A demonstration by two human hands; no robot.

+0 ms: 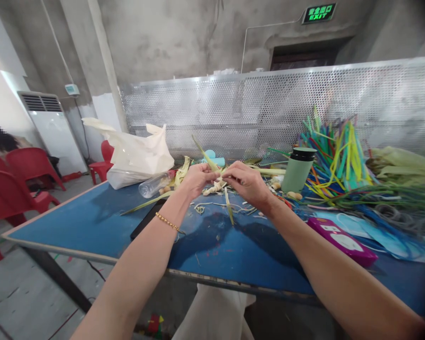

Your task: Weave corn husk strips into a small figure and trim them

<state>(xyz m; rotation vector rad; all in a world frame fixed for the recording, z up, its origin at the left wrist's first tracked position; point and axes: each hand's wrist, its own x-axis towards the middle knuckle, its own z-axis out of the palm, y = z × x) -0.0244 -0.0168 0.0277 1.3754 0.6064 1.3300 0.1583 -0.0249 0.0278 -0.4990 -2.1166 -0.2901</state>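
Above the middle of the blue table, my left hand (197,179) and my right hand (246,183) meet with their fingertips pinched together. Between them is a pale green leaf strip (204,153); its long pointed end sticks up to the left of the fingers. Another strip end (229,206) hangs down below my right hand. Both hands are closed on the leaf strip. The exact grip of the fingertips is too small to make out. Behind and below the hands lie pale twisted plant pieces (214,188) and thin scraps.
On the left stand a white plastic bag (138,158) and a clear bottle (156,185); a dark flat object (147,222) lies by my left forearm. To the right are a green jar (298,171), colourful strips (340,160) and a magenta device (342,241). A perforated metal panel (269,111) rises behind.
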